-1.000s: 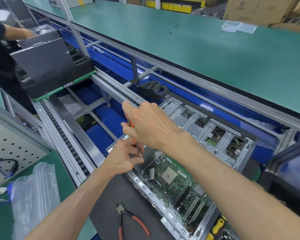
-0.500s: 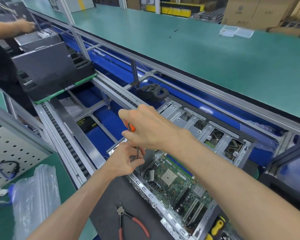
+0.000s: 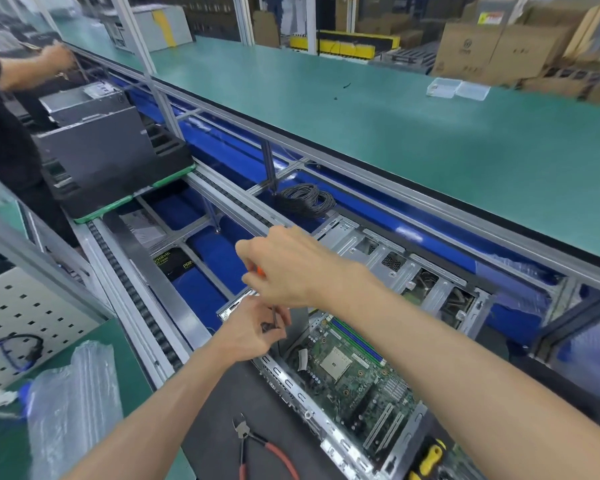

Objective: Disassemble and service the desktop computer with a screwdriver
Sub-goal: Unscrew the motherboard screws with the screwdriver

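An open desktop computer case (image 3: 440, 299) lies on its side on a dark mat, its green motherboard (image 3: 354, 372) exposed. My right hand (image 3: 284, 268) grips the orange handle of a screwdriver (image 3: 274, 315), held upright over the case's near left corner. My left hand (image 3: 253, 334) sits just below it and pinches the thin metal shaft near its tip, with something small and dark between the fingers. The screwdriver's tip is hidden behind my left fingers.
Red-handled cutters (image 3: 257, 448) lie on the dark mat (image 3: 222, 410) in front of the case. A yellow-handled tool (image 3: 426, 459) lies by the case's near right end. Another computer (image 3: 94, 147) and a person's hand (image 3: 58, 57) are at far left. Coiled black cable (image 3: 305, 200) lies behind.
Both hands stay at the case's corner with small shifts. The camera has tilted up a little. The person at far left has moved a hand farther back.
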Demonstrator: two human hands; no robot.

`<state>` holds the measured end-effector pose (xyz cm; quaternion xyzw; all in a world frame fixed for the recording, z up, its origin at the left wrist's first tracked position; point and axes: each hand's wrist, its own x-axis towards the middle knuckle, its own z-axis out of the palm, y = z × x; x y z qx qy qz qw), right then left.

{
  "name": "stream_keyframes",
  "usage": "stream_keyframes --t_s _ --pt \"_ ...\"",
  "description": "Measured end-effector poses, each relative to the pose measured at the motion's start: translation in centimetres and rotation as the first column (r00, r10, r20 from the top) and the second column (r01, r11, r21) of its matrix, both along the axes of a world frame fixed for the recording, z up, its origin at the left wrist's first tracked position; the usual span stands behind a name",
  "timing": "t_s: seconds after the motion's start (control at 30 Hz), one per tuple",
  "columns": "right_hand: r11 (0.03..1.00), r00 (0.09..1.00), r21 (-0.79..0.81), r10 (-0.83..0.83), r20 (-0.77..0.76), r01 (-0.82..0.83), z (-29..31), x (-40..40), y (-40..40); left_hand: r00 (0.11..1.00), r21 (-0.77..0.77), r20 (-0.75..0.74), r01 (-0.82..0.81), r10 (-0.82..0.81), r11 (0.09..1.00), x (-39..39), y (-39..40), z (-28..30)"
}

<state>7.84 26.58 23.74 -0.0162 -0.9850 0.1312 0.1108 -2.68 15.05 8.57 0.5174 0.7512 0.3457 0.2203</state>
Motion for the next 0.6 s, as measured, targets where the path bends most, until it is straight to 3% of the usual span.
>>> stream_keyframes --t_s 0.13,0.23,0.37,0.5,0.6 --pt "0.985 0.98 -0.114 0.147 0.136 -0.132 1.3 0.6 0.7 0.995 -0.004 -0.076 0.058 -0.058 0.998 0.2 0.0 0.1" --pt "0.984 0.977 -0.153 0.117 0.178 -0.09 1.9 1.0 1.0 0.99 0.004 -0.104 0.092 -0.091 0.996 0.1 0.3 0.1" --pt "0.99 0.985 0.119 -0.096 0.141 0.08 1.6 0.2 -0.2 0.992 -0.019 -0.094 0.084 -0.086 0.996 -0.1 0.3 0.1" --pt "0.997 0.978 0.03 0.061 0.201 -0.069 1.7 -0.3 -0.1 0.999 -0.053 -0.047 0.024 -0.026 0.998 -0.2 0.1 0.0" --pt "0.985 0.954 -0.145 0.131 0.268 -0.095 2.3 0.3 0.9 0.993 -0.059 -0.083 0.079 -0.084 0.995 0.1 0.2 0.0"
